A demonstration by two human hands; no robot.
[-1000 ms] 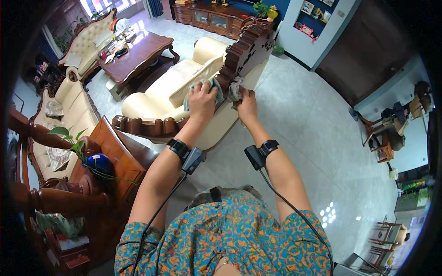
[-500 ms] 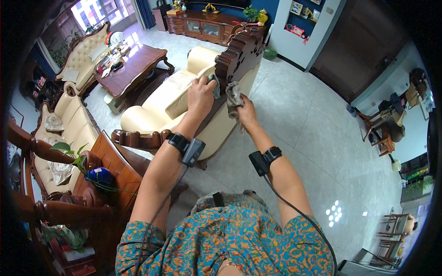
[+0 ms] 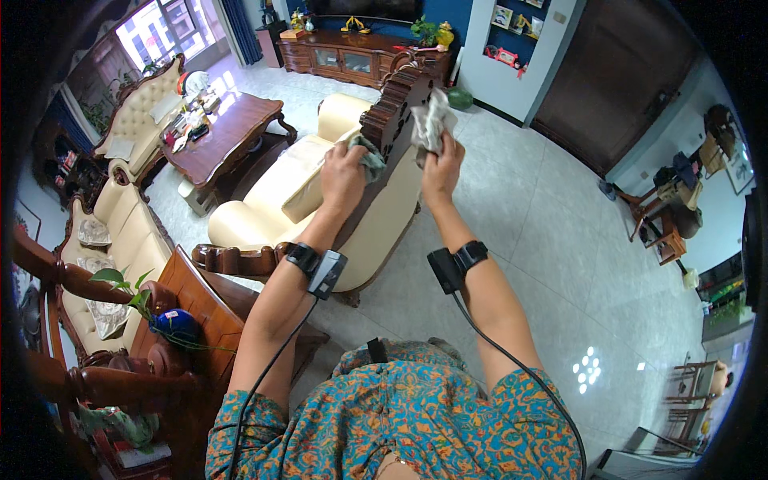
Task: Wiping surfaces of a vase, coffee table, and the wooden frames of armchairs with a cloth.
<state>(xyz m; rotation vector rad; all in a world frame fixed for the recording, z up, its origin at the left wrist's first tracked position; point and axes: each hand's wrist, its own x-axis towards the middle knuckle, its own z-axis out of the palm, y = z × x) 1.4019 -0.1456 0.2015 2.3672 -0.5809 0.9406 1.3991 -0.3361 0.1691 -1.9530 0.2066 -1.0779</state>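
Note:
My left hand (image 3: 344, 178) is closed on a grey-green cloth (image 3: 370, 158), at the carved wooden top edge of a cream sofa (image 3: 272, 180). To its right, my right hand (image 3: 442, 166) grips a pale grey cloth (image 3: 433, 124), bunched up and standing above the fingers. That cloth is beside the sofa's dark carved crest (image 3: 398, 100); whether it touches the wood I cannot tell. Both wrists wear black straps with small boxes and cables.
A wooden coffee table (image 3: 240, 120) with several items stands beyond the sofa. Near my left arm are a wooden cabinet (image 3: 210, 300) and a blue pot (image 3: 174, 324) with a trailing plant. A watermelon (image 3: 460, 98) lies on the floor by the wall. Grey tiles (image 3: 520, 208) extend rightward.
My right hand has moved up and slightly right, lifting its cloth higher along the sofa's crest. My left hand has shifted a little left and down, still holding its cloth.

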